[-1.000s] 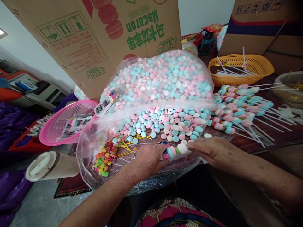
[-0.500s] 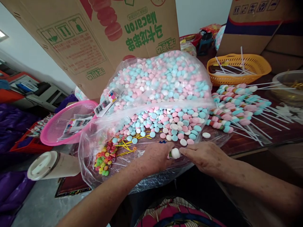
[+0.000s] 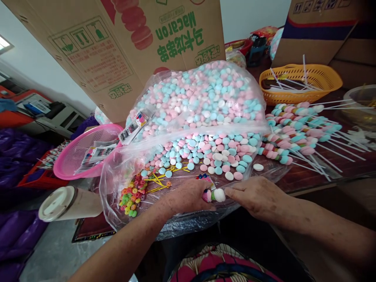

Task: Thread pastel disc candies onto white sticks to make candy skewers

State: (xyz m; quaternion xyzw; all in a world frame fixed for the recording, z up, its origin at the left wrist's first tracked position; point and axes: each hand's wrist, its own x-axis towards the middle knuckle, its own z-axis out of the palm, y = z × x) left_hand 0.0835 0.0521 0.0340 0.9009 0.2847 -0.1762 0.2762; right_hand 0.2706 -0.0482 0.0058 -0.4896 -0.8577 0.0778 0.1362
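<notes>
My left hand (image 3: 188, 196) is closed round a short candy skewer (image 3: 214, 194) with pink, green and white pieces showing at its end. My right hand (image 3: 254, 196) pinches toward the white end piece, fingers pressed together against it. Both hands rest over the near edge of a large clear plastic bag (image 3: 117, 172). Loose pink, blue and white candy discs (image 3: 217, 154) lie spread just beyond my hands. Small coloured candy rings (image 3: 132, 194) and yellow sticks (image 3: 157, 180) lie to the left of my left hand.
A heap of finished candy skewers (image 3: 296, 131) lies at right, an orange basket (image 3: 320, 76) with white sticks behind it. A pink basket (image 3: 85, 150) and a lidded cup (image 3: 67, 203) sit at left. Cardboard boxes (image 3: 117, 51) stand at the back. A bowl (image 3: 360, 98) is far right.
The skewer, first showing several pieces between my hands, has been drawn into my left hand so only its end shows. My right hand has moved slightly toward me and to the left.
</notes>
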